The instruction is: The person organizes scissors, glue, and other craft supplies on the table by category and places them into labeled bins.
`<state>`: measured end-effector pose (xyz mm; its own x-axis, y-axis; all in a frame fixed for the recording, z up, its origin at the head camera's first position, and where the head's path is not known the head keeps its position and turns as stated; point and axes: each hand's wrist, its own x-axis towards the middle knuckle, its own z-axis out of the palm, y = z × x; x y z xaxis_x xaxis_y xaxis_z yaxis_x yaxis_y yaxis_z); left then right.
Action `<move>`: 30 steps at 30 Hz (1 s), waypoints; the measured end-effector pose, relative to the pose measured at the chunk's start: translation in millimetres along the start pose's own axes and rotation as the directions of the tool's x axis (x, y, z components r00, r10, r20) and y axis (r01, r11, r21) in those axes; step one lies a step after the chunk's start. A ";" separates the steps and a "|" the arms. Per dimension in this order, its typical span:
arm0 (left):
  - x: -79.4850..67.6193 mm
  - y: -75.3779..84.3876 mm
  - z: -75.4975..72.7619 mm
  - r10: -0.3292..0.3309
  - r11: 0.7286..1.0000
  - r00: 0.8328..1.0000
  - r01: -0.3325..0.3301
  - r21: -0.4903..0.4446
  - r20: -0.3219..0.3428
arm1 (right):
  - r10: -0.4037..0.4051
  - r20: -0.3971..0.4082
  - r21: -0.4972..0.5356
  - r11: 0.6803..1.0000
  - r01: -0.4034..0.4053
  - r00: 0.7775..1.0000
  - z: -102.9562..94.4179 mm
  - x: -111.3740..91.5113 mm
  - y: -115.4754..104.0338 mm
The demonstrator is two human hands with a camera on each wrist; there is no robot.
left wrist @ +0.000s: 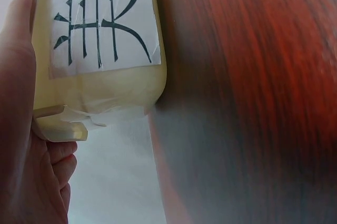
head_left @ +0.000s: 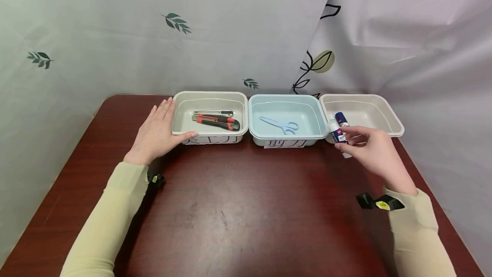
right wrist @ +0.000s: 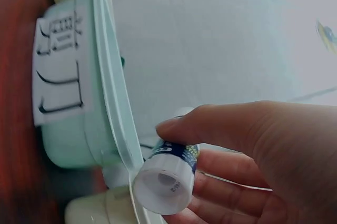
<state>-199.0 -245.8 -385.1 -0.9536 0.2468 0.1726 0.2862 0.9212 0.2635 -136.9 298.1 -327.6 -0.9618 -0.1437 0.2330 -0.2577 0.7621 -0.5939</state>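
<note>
My right hand [head_left: 370,148] pinches a blue and white glue stick [head_left: 337,133] between thumb and fingers, tilted over the front rim of the right beige bin [head_left: 384,116]. The right wrist view shows the hollow white end of that glue stick [right wrist: 164,184]. A second glue stick [head_left: 340,118], with a dark blue cap, shows in that bin just behind it. My left hand [head_left: 156,131] rests at the front left corner of the left beige bin [head_left: 209,95], fingers straight along its side, thumb on the front rim. Several utility knives [head_left: 217,119] lie in that bin.
A light blue bin [head_left: 286,97] between the beige ones holds blue scissors [head_left: 280,124]. Paper labels [head_left: 285,143] are on the fronts of the left and middle bins. The bins stand in a row along the back of the dark red table [head_left: 238,208], before a patterned curtain [head_left: 223,33].
</note>
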 end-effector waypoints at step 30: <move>-2.2 0.3 -0.5 0.012 1.000 1.000 -0.012 0.026 -0.012 | 0.217 -0.176 0.028 0.976 -0.215 0.960 -58.5 50.2 33.2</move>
<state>-196.8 -246.2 -385.0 -0.9487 0.2546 0.1875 0.2952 0.9258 0.2363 -188.3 353.1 -290.6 -0.9632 0.1383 0.2304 -0.0473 0.7569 -0.6518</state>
